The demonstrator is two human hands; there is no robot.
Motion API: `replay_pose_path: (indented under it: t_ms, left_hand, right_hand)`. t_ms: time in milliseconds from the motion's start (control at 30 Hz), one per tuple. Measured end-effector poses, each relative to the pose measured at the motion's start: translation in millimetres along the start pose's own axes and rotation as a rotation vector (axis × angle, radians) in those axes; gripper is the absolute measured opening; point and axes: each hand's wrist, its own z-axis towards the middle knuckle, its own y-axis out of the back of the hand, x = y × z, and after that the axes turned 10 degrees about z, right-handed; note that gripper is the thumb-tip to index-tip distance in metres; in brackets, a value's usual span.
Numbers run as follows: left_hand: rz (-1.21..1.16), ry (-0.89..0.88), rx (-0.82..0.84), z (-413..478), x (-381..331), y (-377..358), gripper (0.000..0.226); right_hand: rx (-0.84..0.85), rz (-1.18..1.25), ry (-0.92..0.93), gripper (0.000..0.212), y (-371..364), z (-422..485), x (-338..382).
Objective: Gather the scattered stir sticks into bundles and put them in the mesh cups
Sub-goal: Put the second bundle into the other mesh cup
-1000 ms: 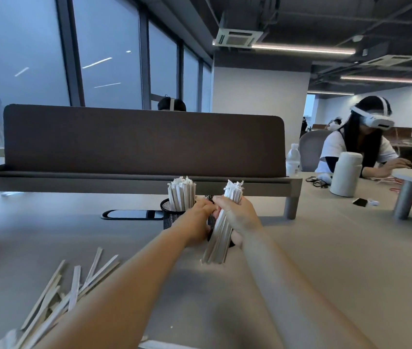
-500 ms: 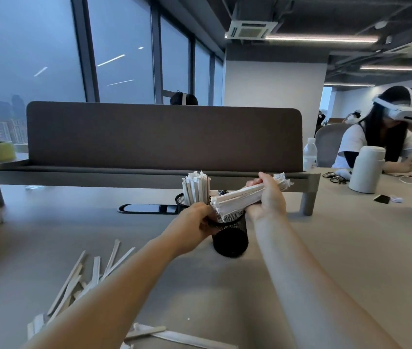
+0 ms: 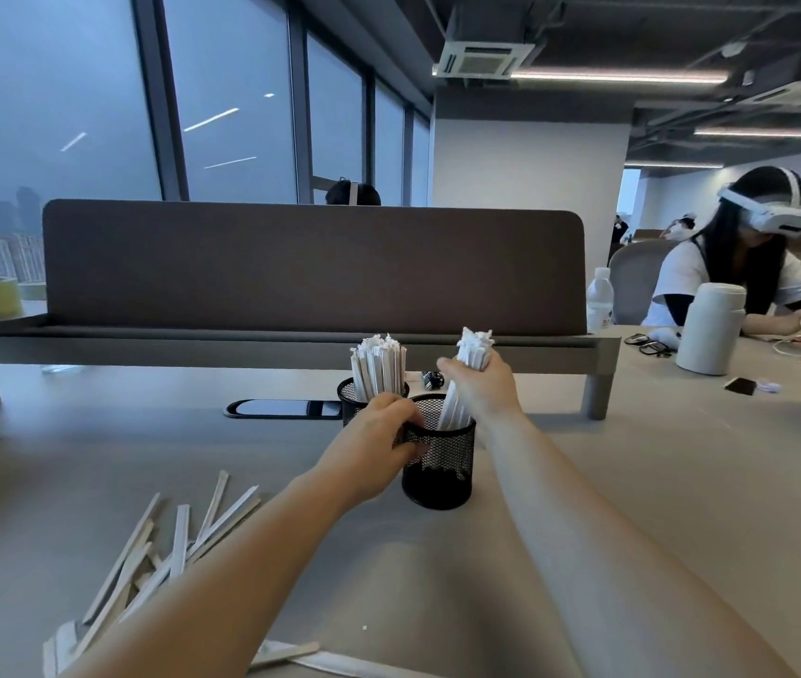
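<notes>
1. Right hand (image 3: 479, 389): closed round a bundle of stir sticks (image 3: 468, 360), gripped high on the bundle, ragged top ends fanning above the fist, lower ends already inside the near mesh cup (image 3: 439, 463). Forearm stretched forward from lower right, wrist cocked so the bundle leans a little left of upright.
2. Left hand (image 3: 385, 429): wrapped on the near cup's left wall and rim, thumb to the front of the mesh, bracing it. Forearm reaching in from lower left.
3. Risk at the grip: let go too early or unevenly, and the leaning bundle likely to splay, with a few sticks sliding over the rim onto the desk (image 3: 657, 482).
4. Risk at the cup: light mesh, tall load; a sideways push from the bundle, or the bracing hand lifted too soon, enough to tip it, by this reading.
5. Risk beside it: far mesh cup (image 3: 352, 401), just behind and left, already packed with upright sticks (image 3: 378, 367); a knock from the left knuckles apt to topple it.
6. Further out: loose stir sticks (image 3: 164, 550) scattered on the desk at lower left, more at the bottom edge; not yet gathered, and easily swept off by either forearm drawn back low.
</notes>
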Motion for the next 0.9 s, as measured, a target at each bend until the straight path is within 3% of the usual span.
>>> replay_pose_path:
  t_ms: [100, 300, 533, 800, 900]
  left_hand:
    - [0.014, 0.014, -0.017, 2, -3, -3, 0.024]
    - [0.09, 0.049, -0.03, 7, -8, -9, 0.028]
    - [0.254, 0.138, -0.043, 21, -22, -18, 0.022]
    - [0.144, 0.207, -0.047, 2, -25, -9, 0.042]
    - [0.127, 0.251, -0.02, -25, -17, 3, 0.045]
  right_hand:
    - [0.053, -0.006, -0.12, 0.022, 1, 1, -18]
    - [0.056, 0.053, -0.15, 0.026, 2, 8, -27]
    - [0.009, 0.039, -0.21, 0.091, 5, 7, -31]
    - [-0.031, -0.062, -0.236, 0.091, 24, -17, -31]
    - [-0.007, -0.184, -0.234, 0.082, 33, -37, -30]
